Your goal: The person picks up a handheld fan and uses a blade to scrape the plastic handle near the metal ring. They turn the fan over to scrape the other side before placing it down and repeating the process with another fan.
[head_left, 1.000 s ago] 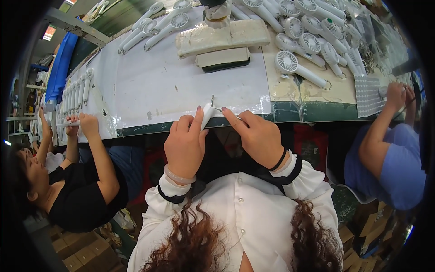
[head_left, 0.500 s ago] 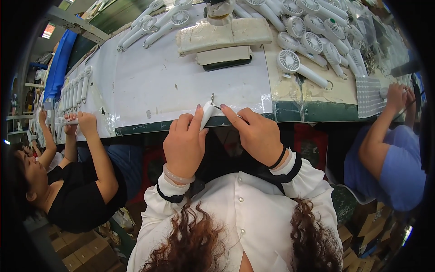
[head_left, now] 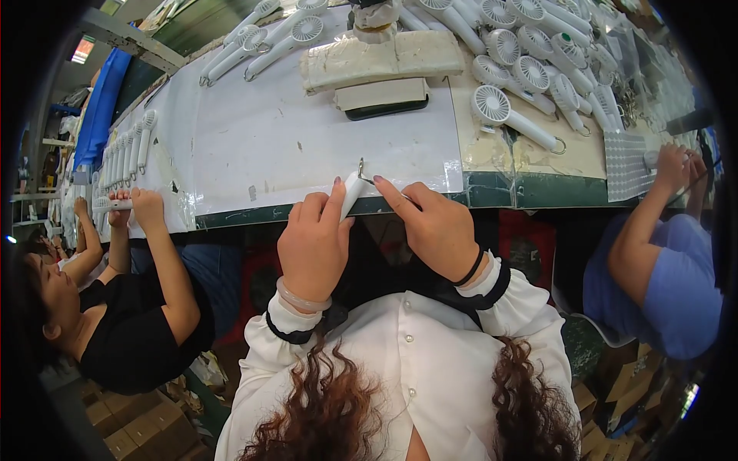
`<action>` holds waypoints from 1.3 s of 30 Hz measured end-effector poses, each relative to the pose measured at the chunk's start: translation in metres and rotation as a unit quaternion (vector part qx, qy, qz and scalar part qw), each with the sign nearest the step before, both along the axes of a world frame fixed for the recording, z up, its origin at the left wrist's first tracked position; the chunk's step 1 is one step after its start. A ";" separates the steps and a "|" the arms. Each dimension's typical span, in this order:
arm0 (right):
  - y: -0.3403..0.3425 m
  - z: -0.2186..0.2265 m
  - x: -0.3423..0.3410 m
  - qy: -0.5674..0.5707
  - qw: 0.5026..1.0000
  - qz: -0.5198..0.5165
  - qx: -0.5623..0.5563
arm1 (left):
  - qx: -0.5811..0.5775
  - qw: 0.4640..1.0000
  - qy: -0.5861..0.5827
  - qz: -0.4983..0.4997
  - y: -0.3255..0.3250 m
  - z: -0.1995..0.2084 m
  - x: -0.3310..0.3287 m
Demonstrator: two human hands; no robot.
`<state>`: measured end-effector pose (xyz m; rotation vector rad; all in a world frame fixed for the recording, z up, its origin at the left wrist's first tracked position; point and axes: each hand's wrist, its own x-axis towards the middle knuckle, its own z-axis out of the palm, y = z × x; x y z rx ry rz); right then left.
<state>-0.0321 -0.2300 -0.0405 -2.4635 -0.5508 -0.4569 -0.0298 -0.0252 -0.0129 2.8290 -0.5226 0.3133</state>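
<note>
White handle (head_left: 353, 194): slants away, rightward, my left fingers (head_left: 333, 206) closed round it
Metal loop (head_left: 361, 166): far end
My right fingers (head_left: 396, 200): pinching slim tool (head_left: 367, 180), tip beside loop

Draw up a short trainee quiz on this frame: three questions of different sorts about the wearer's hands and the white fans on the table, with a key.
1. What does the bare left hand hold?
A) a red mug
B) a white tube-shaped plastic handle
C) a green bottle

2. True or false: the bare right hand's extended index finger points toward the curved metal loop at the handle's tip.

3. Fill in: the large heap of white round-headed plastic fans lies to the ____ of the cream padded block.

Key: 1 B; 2 true; 3 right.
</note>
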 end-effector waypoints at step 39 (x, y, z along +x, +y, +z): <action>-0.014 0.010 0.030 0.125 0.968 -0.011 0.215 | -0.126 0.988 0.070 -0.053 0.012 0.008 0.005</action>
